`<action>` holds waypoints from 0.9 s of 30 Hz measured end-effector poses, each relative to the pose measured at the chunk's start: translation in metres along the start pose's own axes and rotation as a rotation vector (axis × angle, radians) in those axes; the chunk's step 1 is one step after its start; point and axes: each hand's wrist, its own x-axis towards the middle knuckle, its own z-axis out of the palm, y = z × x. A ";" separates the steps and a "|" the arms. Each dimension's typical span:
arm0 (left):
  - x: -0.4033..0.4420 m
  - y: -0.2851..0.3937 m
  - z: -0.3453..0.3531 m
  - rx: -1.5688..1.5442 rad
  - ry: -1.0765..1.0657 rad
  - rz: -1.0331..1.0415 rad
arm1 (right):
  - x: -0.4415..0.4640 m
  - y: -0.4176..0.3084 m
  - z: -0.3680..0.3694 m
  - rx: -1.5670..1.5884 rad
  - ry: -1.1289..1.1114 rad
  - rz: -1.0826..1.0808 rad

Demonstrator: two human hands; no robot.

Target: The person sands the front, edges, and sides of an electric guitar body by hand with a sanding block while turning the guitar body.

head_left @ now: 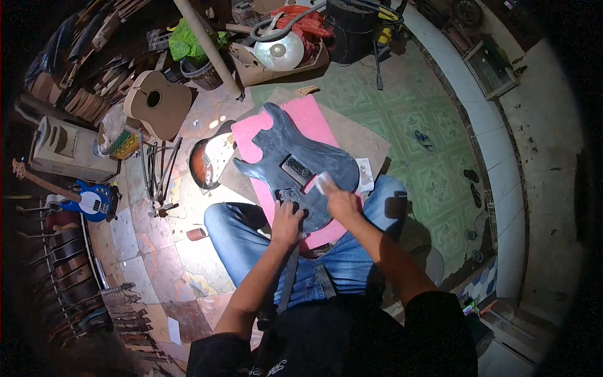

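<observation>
Live from the floor: the dark guitar body [320, 157] is mid-frame, lying flat at a slant on a pink sheet [314, 116], w/ a brown board [367, 141] showing under that. Horns point up & left, rounded end down & right, btwn the person's legs in blue jeans [235, 245].

R hand [343, 205], just below frame ctr: fingers closed on a small white pad [323, 183], held at the body's face, right by the lower right end of the rectangular opening [298, 168]. So the body lies under the pad & spreads mostly up & left of this grip; only the lower right edge runs close to the wrist.

L hand [287, 221], lower on the frame & further left: fingers bent onto the body's lower left edge, next to the smaller cutout. Body is up & right of this hand, touching the fingertips. Thumb pressing or not? Can't tell, so no call on how firm the hold is.

Just off the body's right edge, a small pale item [365, 176], type unclear. Left of the pink sheet, partly in bright light, a sunburst body [200, 164] w/ a pale plate. Upper left: an unpainted acoustic guitar body [141, 107] leaning by a woven basket [124, 144]. Far left: a blue guitar [91, 201]. Top of frame: a pale disc [279, 51] in an open box, black bucket [348, 34] right of it.
</observation>
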 end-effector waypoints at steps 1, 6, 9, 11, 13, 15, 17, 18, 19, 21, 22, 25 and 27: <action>-0.002 0.001 0.001 -0.001 -0.003 -0.001 | 0.003 0.004 0.005 0.030 0.094 0.021; 0.002 -0.002 -0.001 -0.030 -0.041 -0.012 | -0.046 -0.035 0.019 -0.090 -0.234 -0.069; 0.001 -0.003 0.006 -0.014 0.011 0.010 | -0.054 -0.037 0.019 0.093 -0.113 -0.146; 0.001 -0.003 0.008 -0.001 0.042 0.013 | -0.035 -0.044 0.017 0.103 -0.101 -0.119; 0.000 0.000 0.010 0.013 0.081 0.013 | -0.013 -0.053 0.020 0.110 -0.064 -0.081; -0.001 -0.001 0.008 0.008 0.042 0.007 | -0.014 -0.054 0.022 0.089 -0.037 -0.122; 0.001 -0.002 0.005 0.002 0.031 0.003 | -0.022 -0.051 0.019 0.060 -0.008 -0.162; 0.000 -0.002 0.005 -0.016 0.054 0.012 | -0.033 -0.048 0.015 0.067 -0.071 -0.142; 0.000 -0.003 0.005 -0.035 0.073 0.020 | -0.038 -0.047 0.014 0.075 -0.136 -0.120; -0.001 -0.001 0.005 -0.032 0.061 0.003 | -0.029 -0.045 0.024 0.030 -0.108 -0.124; -0.001 0.000 0.005 -0.022 0.044 -0.003 | -0.023 -0.048 0.025 -0.008 -0.070 -0.118; 0.000 -0.008 0.023 0.055 0.080 0.016 | 0.001 -0.065 0.011 -0.056 -0.115 -0.057; -0.003 -0.012 0.033 0.076 0.109 0.027 | -0.009 -0.064 0.008 -0.059 -0.135 -0.068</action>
